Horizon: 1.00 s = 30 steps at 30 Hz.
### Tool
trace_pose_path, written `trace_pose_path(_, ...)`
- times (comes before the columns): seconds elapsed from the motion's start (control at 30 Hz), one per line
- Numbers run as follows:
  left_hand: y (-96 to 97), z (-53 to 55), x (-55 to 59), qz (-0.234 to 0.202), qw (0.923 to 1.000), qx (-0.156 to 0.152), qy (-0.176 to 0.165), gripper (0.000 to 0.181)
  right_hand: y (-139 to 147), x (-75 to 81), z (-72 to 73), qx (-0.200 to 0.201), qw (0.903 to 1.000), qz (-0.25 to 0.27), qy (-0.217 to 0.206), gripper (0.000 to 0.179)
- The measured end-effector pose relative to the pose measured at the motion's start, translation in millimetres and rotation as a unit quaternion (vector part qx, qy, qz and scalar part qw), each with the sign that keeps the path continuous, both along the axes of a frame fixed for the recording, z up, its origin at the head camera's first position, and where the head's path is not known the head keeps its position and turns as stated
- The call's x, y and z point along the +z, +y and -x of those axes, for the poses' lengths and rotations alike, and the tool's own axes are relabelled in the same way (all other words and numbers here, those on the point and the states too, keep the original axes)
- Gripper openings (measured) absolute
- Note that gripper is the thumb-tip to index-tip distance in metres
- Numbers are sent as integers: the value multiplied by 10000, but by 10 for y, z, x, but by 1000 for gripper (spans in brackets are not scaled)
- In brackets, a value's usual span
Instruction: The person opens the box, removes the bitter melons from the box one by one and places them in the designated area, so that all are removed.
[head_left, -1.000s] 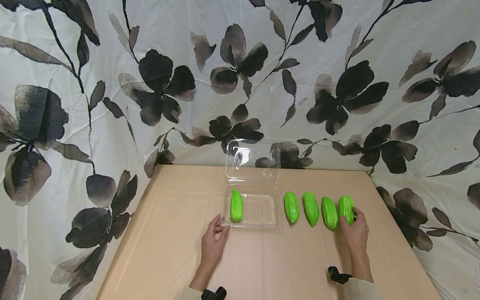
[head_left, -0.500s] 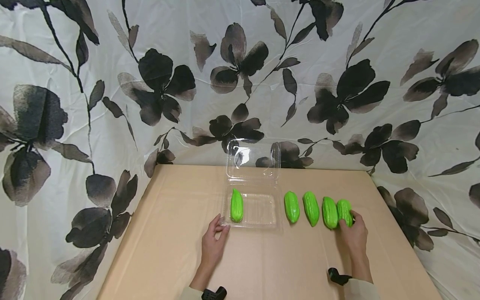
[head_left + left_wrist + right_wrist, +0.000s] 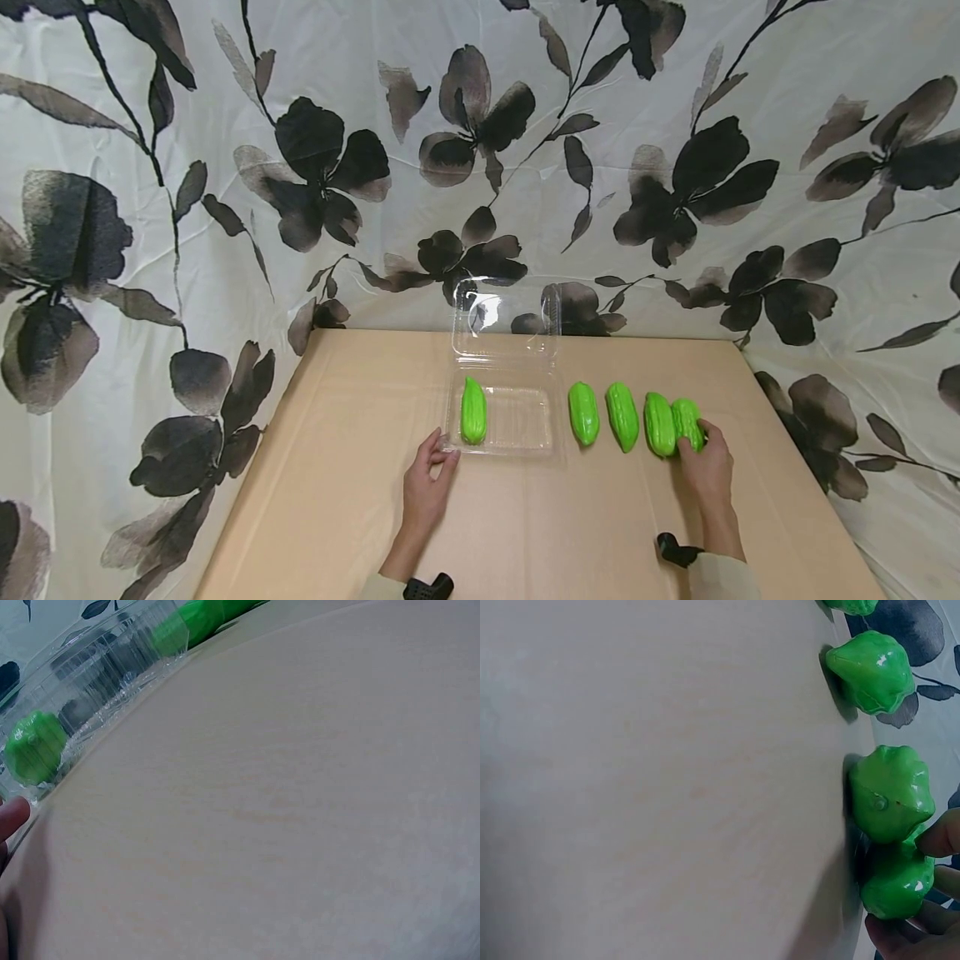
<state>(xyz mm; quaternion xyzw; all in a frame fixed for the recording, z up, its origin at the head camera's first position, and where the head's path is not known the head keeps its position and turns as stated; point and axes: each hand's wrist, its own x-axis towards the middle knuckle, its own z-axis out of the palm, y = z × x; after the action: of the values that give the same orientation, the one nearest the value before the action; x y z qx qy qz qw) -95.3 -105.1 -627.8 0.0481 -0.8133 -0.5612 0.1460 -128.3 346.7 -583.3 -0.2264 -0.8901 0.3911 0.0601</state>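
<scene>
A hinged clear plastic container (image 3: 517, 450) lies with its lid raised at the back. One glossy green bitter melon (image 3: 473, 412) lies along its left side, over the base. My left hand (image 3: 426, 492) holds the container's front left corner between thumb and fingers; in the left wrist view only a fingertip (image 3: 15, 816) and a bit of the hand show. My right hand (image 3: 707, 467) grips the rightmost bitter melon (image 3: 686, 417), thumb on its left and fingers on its right. That melon touches the neighbouring bitter melon (image 3: 889, 795).
Two more bitter melons stand apart in the row, one beside the container (image 3: 583, 414) and another bitter melon (image 3: 622, 417) right of it. The tan table (image 3: 517, 533) ends at the back against a floral cloth (image 3: 540, 167). Each wrist wears a black device (image 3: 677, 550).
My right hand has shifted the rightmost bitter melon slightly left and toward me, up against its neighbour. My left hand and the container have stayed in place.
</scene>
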Motion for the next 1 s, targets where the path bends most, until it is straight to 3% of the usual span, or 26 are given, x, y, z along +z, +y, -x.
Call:
trace_pose_path(0.63,-9,2,-1,-45,10000,-1,-19,54,12,26,52,116,9997,-54,-206,62)
trace_pose_path(1.0,-6,6,-2,-57,10000,1,27,54,-22,120,56,140,9998,-139,-35,62)
